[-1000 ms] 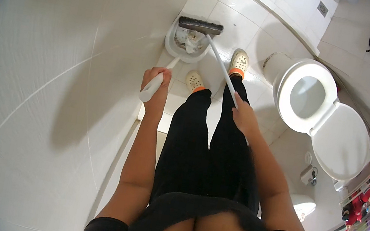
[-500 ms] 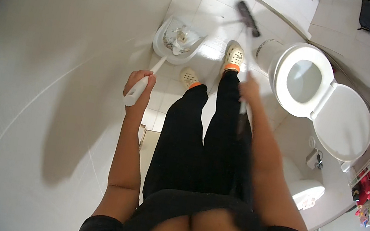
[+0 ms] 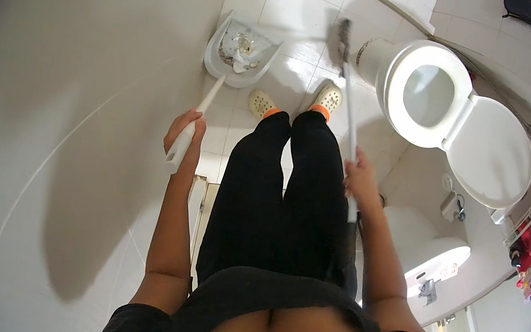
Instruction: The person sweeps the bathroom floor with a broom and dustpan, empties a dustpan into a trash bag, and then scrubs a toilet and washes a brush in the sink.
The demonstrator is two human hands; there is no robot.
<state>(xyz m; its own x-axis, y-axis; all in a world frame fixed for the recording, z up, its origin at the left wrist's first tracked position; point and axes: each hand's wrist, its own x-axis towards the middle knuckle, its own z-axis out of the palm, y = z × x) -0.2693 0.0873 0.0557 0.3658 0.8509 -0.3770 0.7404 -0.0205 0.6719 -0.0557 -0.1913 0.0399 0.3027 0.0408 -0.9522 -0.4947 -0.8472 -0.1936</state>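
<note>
Dustpan (image 3: 242, 82) w/ litter (image 3: 244, 58) sits at 11 o'clock, my L hand (image 3: 185, 134) curled round its handle (image 3: 213, 93); R hand (image 3: 365, 182) wraps round the broom (image 3: 350, 106), head (image 3: 344, 38) at 1 o'clock, too blurry to tell if it's touching floor (image 3: 300, 12). Best: dustpan level, short strokes.

White dustpan (image 3: 246, 80), white-handled broom (image 3: 350, 106)

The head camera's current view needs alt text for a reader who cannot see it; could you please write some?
A person's left hand grips a white dustpan containing debris and the right hand grips a broom, above a tiled bathroom floor. The broom's blurred head appears left of a white toilet with its lid open.
</note>
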